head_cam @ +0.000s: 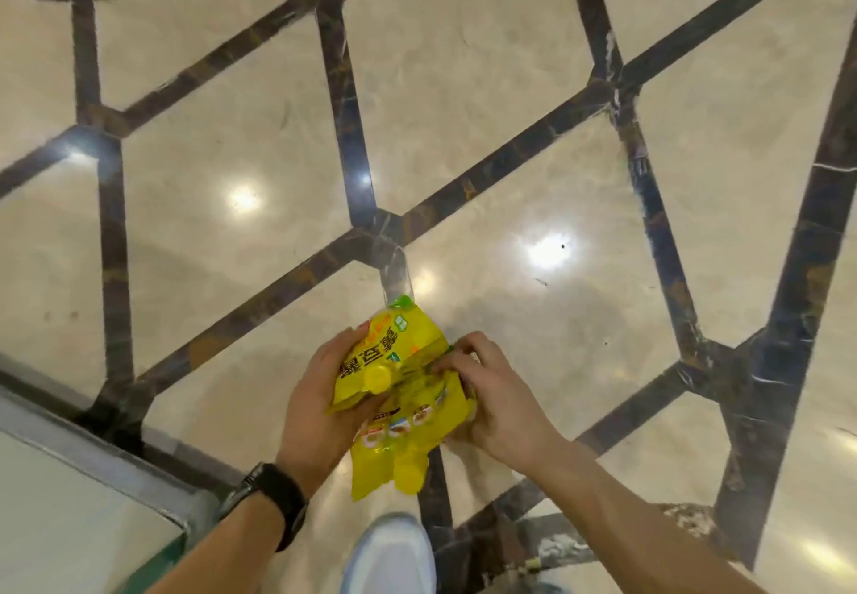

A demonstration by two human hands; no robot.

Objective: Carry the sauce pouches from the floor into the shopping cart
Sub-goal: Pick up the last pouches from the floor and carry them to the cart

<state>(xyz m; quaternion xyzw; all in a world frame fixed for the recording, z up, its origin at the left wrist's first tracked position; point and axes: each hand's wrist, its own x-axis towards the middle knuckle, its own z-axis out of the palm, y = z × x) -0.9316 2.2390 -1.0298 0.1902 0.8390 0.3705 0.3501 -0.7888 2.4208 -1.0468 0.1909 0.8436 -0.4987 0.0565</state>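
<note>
Wide polished marble floor (463, 83) fills the view, beige slabs cut by dark veined strips, ceiling lights glinting off it. Left of the white shoe (394, 556) at the bottom edge sits a pale panel in a grey metal frame (69, 501); what it belongs to I cannot tell. Straight beyond the shoe, and lifted clear of the floor, is the bundle of yellow sauce pouches (399, 412), clamped between both hands. At least two pouches show here: the upper pouch (394, 347) lies printed face up with dark characters across it, farther from the shoe, and the lower pouch (403, 436) hangs nearer the shoe with a row of small food pictures on it. The left hand (320, 403) cups the bundle's left side, fingers wrapped up along the edge of the upper pouch. The right hand (496, 403) grips the right side, fingers curled in and fingertips (445, 364) digging into the crumpled plastic. A black wristwatch (273, 496) rides the left wrist, up and left of the shoe. Both pouches are closed: one yellow screw cap (376, 379) sits mid-bundle, a second cap (408, 473) points down toward the shoe, so the contents stay hidden.
</note>
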